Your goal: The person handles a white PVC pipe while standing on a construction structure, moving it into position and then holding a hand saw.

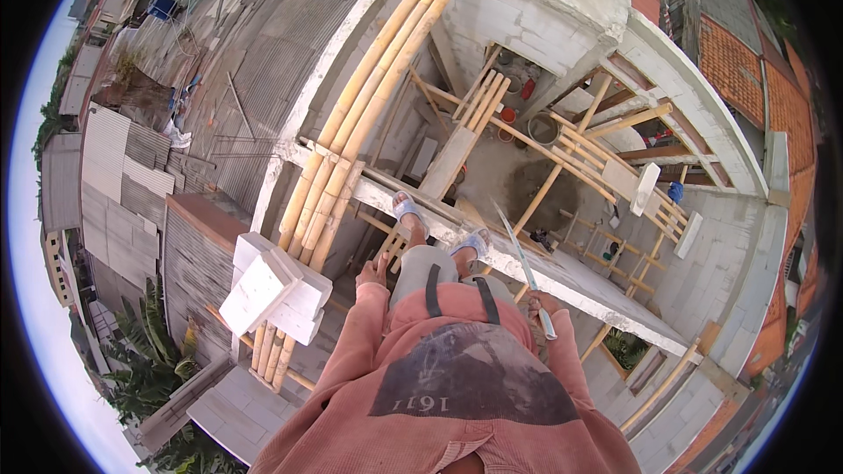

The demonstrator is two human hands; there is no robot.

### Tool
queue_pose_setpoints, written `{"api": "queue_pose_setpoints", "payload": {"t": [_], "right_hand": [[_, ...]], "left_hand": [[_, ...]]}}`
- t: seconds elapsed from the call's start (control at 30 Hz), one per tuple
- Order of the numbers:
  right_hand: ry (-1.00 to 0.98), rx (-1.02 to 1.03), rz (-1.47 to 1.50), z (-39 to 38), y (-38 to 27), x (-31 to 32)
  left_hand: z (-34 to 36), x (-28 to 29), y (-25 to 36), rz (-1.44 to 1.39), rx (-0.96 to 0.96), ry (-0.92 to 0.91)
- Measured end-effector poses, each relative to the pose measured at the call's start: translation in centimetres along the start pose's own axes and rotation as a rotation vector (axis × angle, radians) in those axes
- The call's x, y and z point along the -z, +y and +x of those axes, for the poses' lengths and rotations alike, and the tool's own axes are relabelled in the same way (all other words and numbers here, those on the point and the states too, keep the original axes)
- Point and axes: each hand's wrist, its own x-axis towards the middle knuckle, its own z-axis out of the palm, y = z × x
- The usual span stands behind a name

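Note:
My right hand (544,302) is closed round the near end of a long, narrow, pale blue tool (523,256). The tool points away from me and thins toward its far end; whether it is a saw or a straightedge I cannot tell. On the other side, my left hand (372,271) hangs beside my knee with its fingers apart and nothing in them. Nearest to it are bundled bamboo poles (323,189). White lightweight blocks (263,290) lie stacked across those poles. My feet in sandals (474,244) rest on a narrow concrete beam (571,276).
Far below lies a floor with buckets (543,129) and bamboo scaffolding (606,167). A plank (448,162) spans the drop ahead. More white blocks (644,189) sit on the right scaffold. Corrugated roofs (255,44) spread out at left; orange tiled roofs (729,70) stand at right.

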Motion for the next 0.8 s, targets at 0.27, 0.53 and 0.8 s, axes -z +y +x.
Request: {"api": "queue_pose_setpoints", "payload": {"t": [0.27,0.53,0.8], "right_hand": [[0.040,-0.021,0.014,1.0,0.0,0.6],[0.049,-0.007,-0.024,0.2,-0.2,-0.3],[0.061,0.030,-0.064,1.7,0.3,0.9]], "left_hand": [[-0.6,-0.1,1.3,-0.043,-0.015,-0.001],[-0.2,-0.5,1.5,-0.005,-0.029,0.070],[-0.7,-0.1,1.1,-0.060,-0.033,0.040]]}}
